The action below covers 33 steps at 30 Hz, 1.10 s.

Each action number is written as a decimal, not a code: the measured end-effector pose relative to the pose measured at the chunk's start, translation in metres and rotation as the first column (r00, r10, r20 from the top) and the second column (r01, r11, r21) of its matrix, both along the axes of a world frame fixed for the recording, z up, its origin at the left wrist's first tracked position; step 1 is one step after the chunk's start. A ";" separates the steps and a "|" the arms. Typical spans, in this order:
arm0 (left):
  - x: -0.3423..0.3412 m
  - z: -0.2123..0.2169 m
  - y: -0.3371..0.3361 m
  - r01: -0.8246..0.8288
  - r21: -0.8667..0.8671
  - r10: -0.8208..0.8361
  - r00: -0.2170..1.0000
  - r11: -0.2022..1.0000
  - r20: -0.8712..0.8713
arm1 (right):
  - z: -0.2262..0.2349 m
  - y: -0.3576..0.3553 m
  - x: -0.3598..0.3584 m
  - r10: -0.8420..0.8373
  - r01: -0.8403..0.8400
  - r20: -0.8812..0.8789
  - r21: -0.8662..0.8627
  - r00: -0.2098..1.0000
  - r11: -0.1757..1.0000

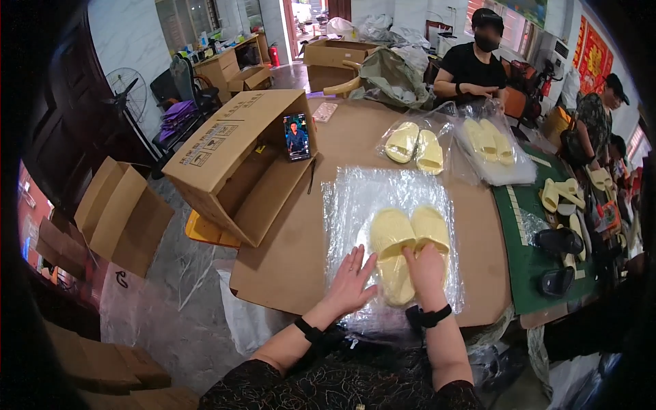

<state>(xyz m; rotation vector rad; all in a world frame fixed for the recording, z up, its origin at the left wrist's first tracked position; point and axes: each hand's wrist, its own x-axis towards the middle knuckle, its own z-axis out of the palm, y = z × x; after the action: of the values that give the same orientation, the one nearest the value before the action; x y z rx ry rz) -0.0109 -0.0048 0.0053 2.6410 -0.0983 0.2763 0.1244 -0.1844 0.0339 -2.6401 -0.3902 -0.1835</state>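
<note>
A pair of pale yellow slippers (393, 234) lies soles down, side by side, on a stack of clear plastic bags (348, 205), directly in front of the right hand (425, 270) and ahead and to the right of the left hand (350, 280); whether a layer of film covers the pair cannot be determined. The right hand is partly closed, its fingers bent down at the foot opening of the right-hand slipper, near the inner edges of the pair; its fingertips are hidden, so whether it grips anything cannot be told. The left hand is open, fingers spread, palm down over the bags, with nothing seen in its hold. A dark band sits on each wrist. The bags rest on a table (277, 277) with a brown surface. Beyond the hands, to the right, are a second yellow pair (402, 142) in clear film and a third pair (480, 139) on another plastic stack, before a masked co-worker (471, 75) in black. Farther right of the right hand, a green mat (529, 290) bears more yellow footwear and two dark slippers. Ahead and left of the left hand, an open cardboard box (236, 140) lies on its side, with a lit phone (296, 140) upright against it.
</note>
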 end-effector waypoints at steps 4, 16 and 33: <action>0.001 0.006 -0.001 0.002 0.063 0.000 0.999 0.998 -0.037 | -0.011 0.006 0.008 -0.002 0.002 0.011 -0.015 1.000 1.000; -0.002 -0.005 -0.003 -0.044 -0.024 0.044 0.999 0.999 0.007 | -0.018 -0.038 -0.024 -0.048 0.035 0.110 0.116 0.993 0.993; 0.004 -0.010 0.010 -0.001 0.060 -0.002 0.999 0.998 0.050 | -0.025 -0.205 -0.112 -0.487 0.371 0.025 0.615 0.873 0.696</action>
<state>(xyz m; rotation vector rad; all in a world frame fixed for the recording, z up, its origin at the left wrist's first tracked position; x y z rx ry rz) -0.0071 0.0051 -0.0044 2.6939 -0.1251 0.3446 0.0119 -0.3892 0.0093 -2.0347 0.2293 -0.6072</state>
